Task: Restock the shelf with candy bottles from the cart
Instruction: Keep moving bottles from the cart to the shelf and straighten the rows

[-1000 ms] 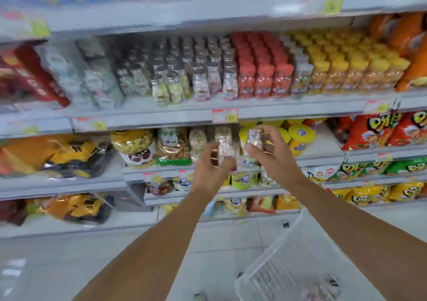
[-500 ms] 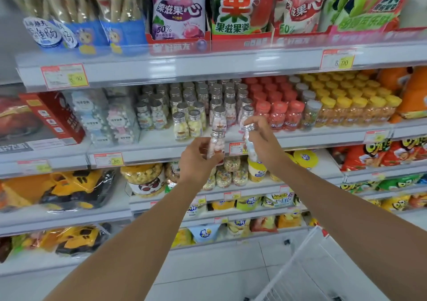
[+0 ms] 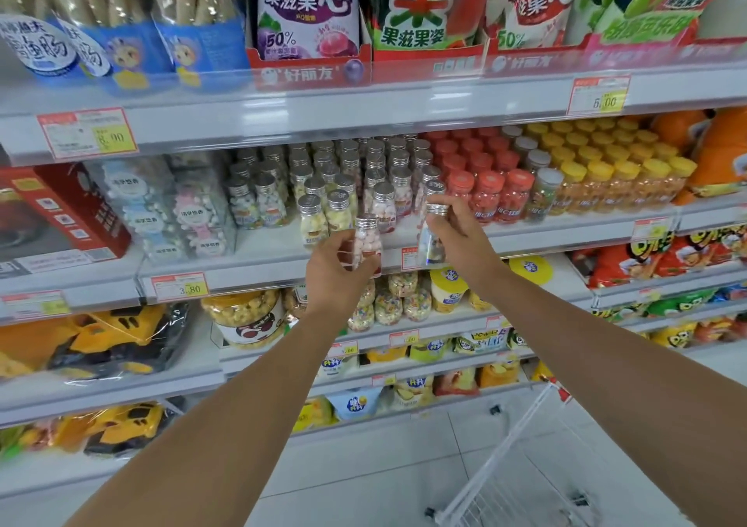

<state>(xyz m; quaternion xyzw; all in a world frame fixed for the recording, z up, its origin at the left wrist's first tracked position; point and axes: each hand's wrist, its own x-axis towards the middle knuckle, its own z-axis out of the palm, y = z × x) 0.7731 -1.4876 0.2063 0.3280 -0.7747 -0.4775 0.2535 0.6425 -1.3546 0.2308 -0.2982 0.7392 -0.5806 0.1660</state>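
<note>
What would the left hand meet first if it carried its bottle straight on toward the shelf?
Probably the front silver-capped bottles on the shelf, just beyond the pink candy bottle the left hand grips; depth is unclear.

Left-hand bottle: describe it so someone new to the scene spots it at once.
Find the shelf of silver-capped candy bottles, beside the red-capped ones. In front of its edge the left hand holds a clear bottle. It shows pink and white candies, unlike the shiny-labelled bottle in the right hand.

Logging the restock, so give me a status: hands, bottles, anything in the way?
Left hand grips a pink-candy bottle. Right hand grips a second bottle. Both held at the shelf front; nothing blocks it.
</note>
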